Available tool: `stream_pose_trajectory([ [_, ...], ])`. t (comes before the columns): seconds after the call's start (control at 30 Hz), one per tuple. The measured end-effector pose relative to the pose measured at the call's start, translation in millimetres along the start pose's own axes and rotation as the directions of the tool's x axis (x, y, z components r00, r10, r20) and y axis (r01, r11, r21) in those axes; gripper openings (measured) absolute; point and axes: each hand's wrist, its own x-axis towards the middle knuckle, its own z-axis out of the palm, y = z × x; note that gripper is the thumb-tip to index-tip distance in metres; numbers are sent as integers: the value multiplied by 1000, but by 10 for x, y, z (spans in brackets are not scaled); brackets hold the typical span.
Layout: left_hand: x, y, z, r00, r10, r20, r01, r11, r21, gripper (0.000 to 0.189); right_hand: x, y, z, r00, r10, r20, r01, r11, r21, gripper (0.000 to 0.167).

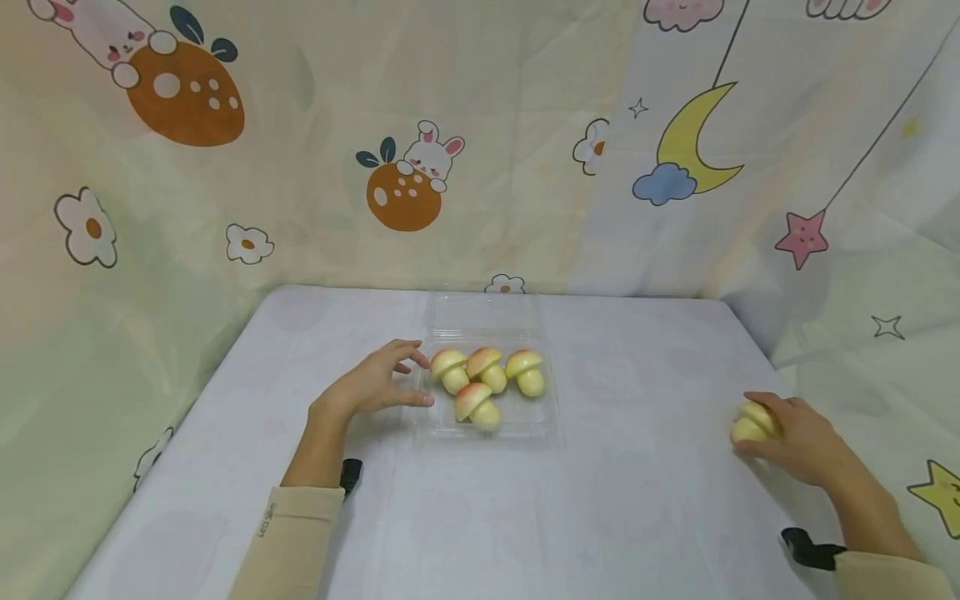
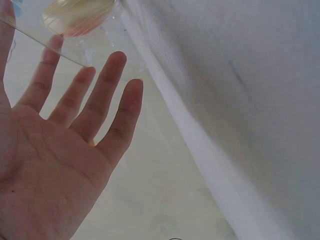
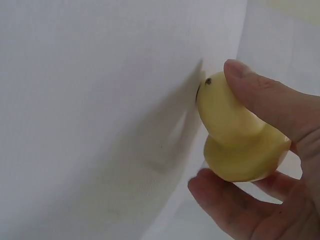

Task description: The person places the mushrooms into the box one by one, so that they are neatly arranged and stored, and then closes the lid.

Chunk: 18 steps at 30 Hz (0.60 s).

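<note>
A clear plastic box lies on the table with its lid laid back. Several pale yellow mushroom-shaped pieces with reddish caps, such as the front one, sit in it. My left hand is at the box's left side, thumb and fingers spread. In the left wrist view, its fingers are fairly straight near the clear edge; firm contact cannot be told. Far to the right, my right hand grips another mushroom-shaped piece between thumb and fingers. A small dark spot marks the end of its stem.
The white-covered table extends between the box and my right hand. The open lid reaches the table's back edge. A printed cloth curtain hangs behind and along both sides.
</note>
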Motion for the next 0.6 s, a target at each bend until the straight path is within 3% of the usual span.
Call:
stream_pose_trajectory([
  [0.27, 0, 5, -1, 1000, -3, -1, 3, 1000, -3, 71, 42, -114, 97, 991, -113, -66, 118, 990, 80, 75],
  [0.5, -2, 16, -3, 1000, -1, 0, 1, 1000, -4, 69, 114, -261, 183, 969, -208, -131, 226, 964, 143, 50],
  [0.6, 0, 18, 1, 1000, 3, -1, -3, 1000, -10, 71, 160, -309, 203, 955, -238, -178, 262, 956, 128, 53],
])
